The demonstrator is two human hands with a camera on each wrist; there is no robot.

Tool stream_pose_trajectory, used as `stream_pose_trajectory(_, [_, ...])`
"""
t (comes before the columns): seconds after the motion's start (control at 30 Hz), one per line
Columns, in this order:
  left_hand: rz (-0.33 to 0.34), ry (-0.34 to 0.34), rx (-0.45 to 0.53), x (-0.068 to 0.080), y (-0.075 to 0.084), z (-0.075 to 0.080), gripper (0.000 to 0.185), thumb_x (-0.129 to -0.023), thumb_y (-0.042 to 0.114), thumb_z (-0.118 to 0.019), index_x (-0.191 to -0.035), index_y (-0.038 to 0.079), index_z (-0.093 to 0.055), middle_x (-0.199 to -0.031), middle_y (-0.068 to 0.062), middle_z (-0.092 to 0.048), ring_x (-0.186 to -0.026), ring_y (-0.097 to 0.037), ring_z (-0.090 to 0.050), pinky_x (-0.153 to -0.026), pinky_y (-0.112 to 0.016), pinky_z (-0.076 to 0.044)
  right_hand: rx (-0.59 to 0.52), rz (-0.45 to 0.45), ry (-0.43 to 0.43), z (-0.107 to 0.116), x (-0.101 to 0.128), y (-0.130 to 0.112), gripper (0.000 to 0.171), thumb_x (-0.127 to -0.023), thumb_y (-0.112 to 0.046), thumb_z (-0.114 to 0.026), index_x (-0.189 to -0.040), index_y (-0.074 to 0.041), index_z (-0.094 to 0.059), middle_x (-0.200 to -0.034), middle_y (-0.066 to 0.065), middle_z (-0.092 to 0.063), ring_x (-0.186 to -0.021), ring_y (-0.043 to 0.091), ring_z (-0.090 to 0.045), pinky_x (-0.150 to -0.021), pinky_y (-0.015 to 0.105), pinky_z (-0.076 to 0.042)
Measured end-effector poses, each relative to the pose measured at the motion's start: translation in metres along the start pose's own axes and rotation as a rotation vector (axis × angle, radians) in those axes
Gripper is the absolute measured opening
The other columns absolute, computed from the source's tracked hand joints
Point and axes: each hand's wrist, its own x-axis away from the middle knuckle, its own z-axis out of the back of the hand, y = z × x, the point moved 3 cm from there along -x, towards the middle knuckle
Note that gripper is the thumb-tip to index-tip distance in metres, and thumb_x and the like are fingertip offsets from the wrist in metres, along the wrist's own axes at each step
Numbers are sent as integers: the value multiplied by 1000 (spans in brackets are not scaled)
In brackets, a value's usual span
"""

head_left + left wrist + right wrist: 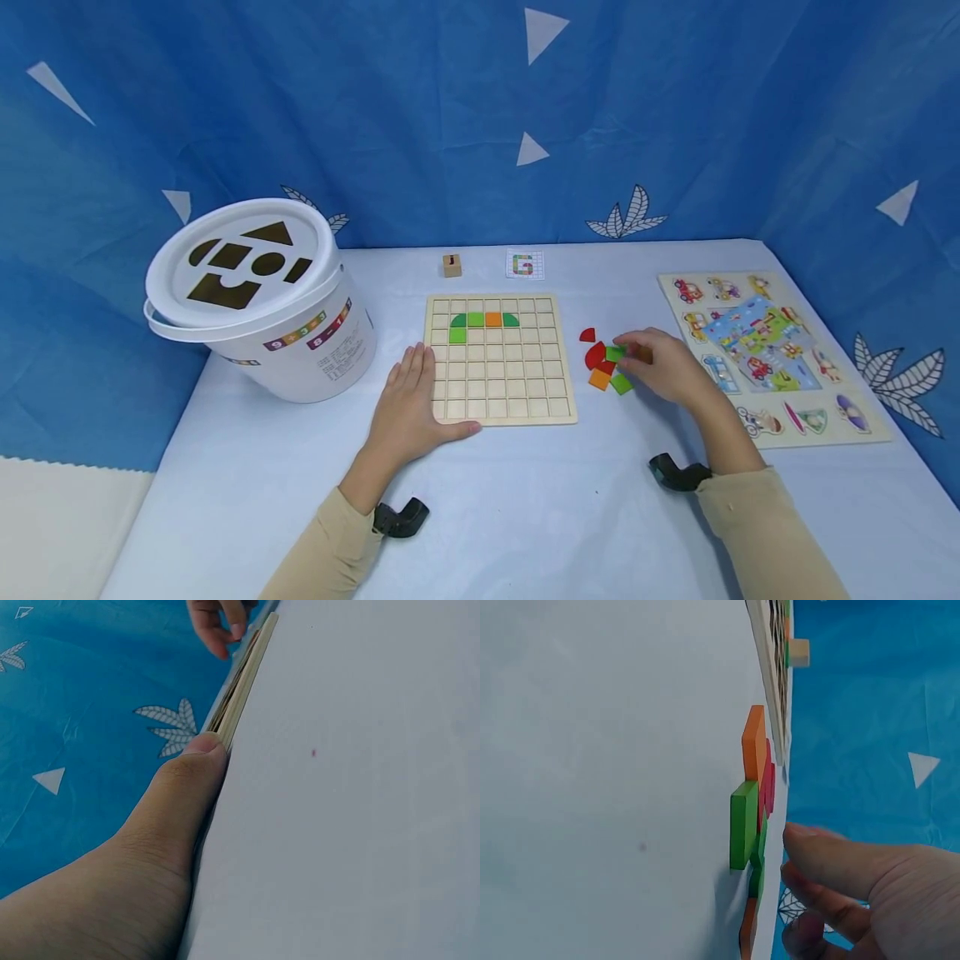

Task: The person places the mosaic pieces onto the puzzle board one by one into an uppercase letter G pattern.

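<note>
A square wooden grid board point(495, 360) lies mid-table, with green and orange pieces in its upper left cells. My left hand point(408, 408) rests at its left side, fingers straight along that edge and thumb against the front edge. In the left wrist view the thumb point(187, 776) presses the board's side point(247, 682). My right hand point(663, 364) hovers over a small pile of pieces right of the board, fingers loosely bent, fingertips right by a green square point(615, 353). In the right wrist view no piece shows between thumb and fingers. An orange square point(599, 379) and red quarter-round point(587, 334) lie nearby.
A white lidded bucket point(330, 350) with shape holes stands left of the board. Behind the board are a wooden cube point(452, 266) and a pattern card point(525, 265). A picture puzzle board point(840, 333) lies at the right. A blue curtain point(450, 125) hangs behind the table.
</note>
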Motion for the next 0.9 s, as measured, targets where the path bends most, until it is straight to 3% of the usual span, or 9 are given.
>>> stream_pose_trajectory(0.1, [1,-4,2,0,0,1,139,-64,90,-59,-158,2,-11,-168,-14,-6,-157,-28,-4,-126,-48,-12,-7,58,-30,-2,2,-4,33,-90,-15,-73,-123,-14,-69,-110,9,-64,-96,26,-53,-79,34,-54])
stream_pose_trajectory(0.2, [2,-8,3,0,0,1,138,-64,90,-59,-159,2,-10,-168,-14,-6,-157,-28,-3,-126,-48,-11,-11,115,-68,-6,5,-8,32,-88,-14,-76,-119,-15,-71,-104,7,-64,-90,24,-51,-70,29,-49])
stream_pose_trajectory(0.3, [2,-7,5,0,0,1,139,-64,90,-60,-159,2,-10,-168,-14,-6,-157,-28,-3,-126,-48,-11,-4,149,-115,-10,6,-10,33,-87,-12,-75,-119,-18,-72,-114,9,-64,-107,32,-55,-87,41,-55])
stream_pose_trajectory(0.43, [4,-8,4,-1,0,1,139,-64,90,-60,-159,2,-10,-168,-14,-6,-157,-28,-3,-126,-48,-10,12,168,-189,-14,6,-9,36,-90,-8,-71,-123,-22,-71,-122,9,-60,-123,34,-50,-102,56,-48])
stream_pose_trajectory(0.5, [5,-8,2,-1,0,1,138,-64,90,-60,-159,2,-10,-168,-13,-6,-157,-28,-4,-126,-48,-11,19,177,-213,-15,6,-9,37,-90,-7,-70,-123,-23,-71,-119,7,-59,-115,29,-53,-98,52,-51])
stream_pose_trajectory(0.73, [-1,-4,6,0,1,3,138,-64,89,-60,-158,1,-11,-168,-14,-7,-157,-29,-4,-126,-48,-11,39,166,-196,-17,3,-6,34,-85,-13,-78,-117,-22,-70,-111,4,-60,-109,24,-53,-94,47,-53])
stream_pose_trajectory(0.9, [1,-7,5,0,2,3,139,-63,90,-60,-158,2,-11,-168,-14,-7,-157,-28,-4,-126,-48,-11,20,160,-165,-17,1,-6,30,-81,-14,-82,-106,-18,-67,-96,2,-57,-96,20,-50,-78,30,-49])
